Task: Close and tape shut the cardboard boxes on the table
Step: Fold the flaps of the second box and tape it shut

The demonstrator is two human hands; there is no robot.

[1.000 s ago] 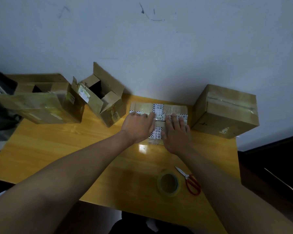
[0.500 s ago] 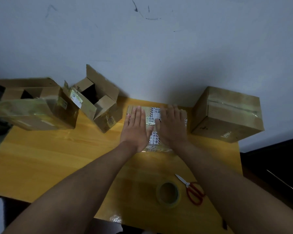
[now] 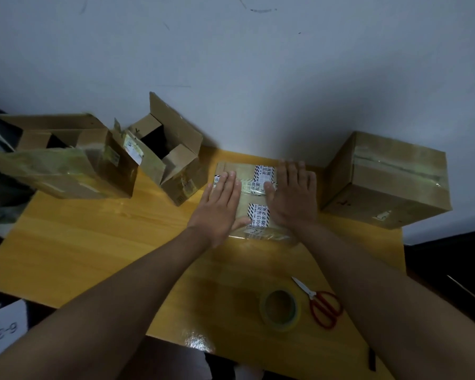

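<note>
Both hands lie flat on top of the low cardboard box point(image 3: 247, 200) at the middle back of the yellow wooden surface point(image 3: 99, 242). The left hand point(image 3: 220, 207) presses the left half, fingers straight and close together; the right hand point(image 3: 292, 196) presses the right half the same way. Neither grip is pinching anything; each is a flat, spread palm.

The likely trouble here is in the seal. If the clear tape over the seam is smoothed unevenly, it may wrinkle or trap air and lift at the near edge, where a glossy loose-looking end hangs over the box front. Pushing too hard on the flaps could bow them inward and open the seam under the tape. Sliding the palms outward could also shove this box into the taped box point(image 3: 387, 179) just to its right.

The flat box is brown, closed, and carries black-and-white printed warning tape crossing its top, with shiny clear tape over it. Two boxes at the left are not yet done: the small open box point(image 3: 170, 157), flaps up and tilted, and the large open box point(image 3: 66, 160) beside it, also gaping.

The tape roll point(image 3: 280, 309) and the red-handled scissors point(image 3: 322, 304) lie near the front edge, apart from both hands.
</note>
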